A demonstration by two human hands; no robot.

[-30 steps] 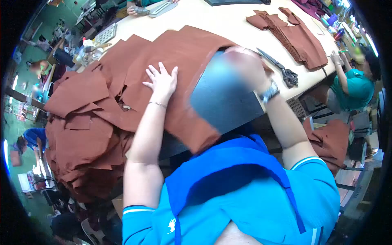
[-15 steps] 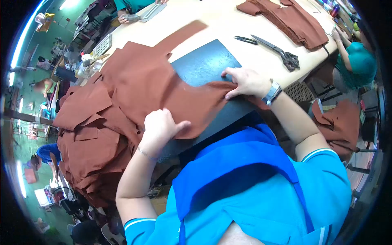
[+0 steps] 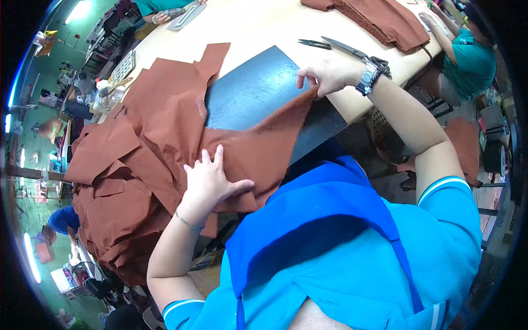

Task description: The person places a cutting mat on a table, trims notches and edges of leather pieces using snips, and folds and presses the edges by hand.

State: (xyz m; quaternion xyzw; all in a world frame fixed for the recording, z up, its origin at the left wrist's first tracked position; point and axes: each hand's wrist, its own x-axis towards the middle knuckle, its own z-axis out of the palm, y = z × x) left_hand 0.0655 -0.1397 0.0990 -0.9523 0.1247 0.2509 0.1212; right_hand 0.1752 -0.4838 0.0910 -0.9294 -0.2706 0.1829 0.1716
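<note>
My right hand [image 3: 329,78] pinches brown cloth [image 3: 264,137] at corner; my left hand [image 3: 208,179], spread, rests on it. Cloth hides part of dark board [image 3: 256,82] on tabletop [image 3: 247,27]; watch [image 3: 368,78] partly masks scissors [image 3: 351,49].

The one camera sits on the head and looks forward and down, near the left hand [image 3: 208,180] and right hand [image 3: 333,76], with the blue shirt [image 3: 418,247] closest and the table [image 3: 247,27] stretching ahead

Right hand [image 3: 332,76] pinches a corner of the brown cloth [image 3: 261,149] over the dark board [image 3: 256,85]; left hand [image 3: 207,180] lies spread on the cloth. Scissors [image 3: 347,48] lie on the counter [image 3: 242,27].
</note>
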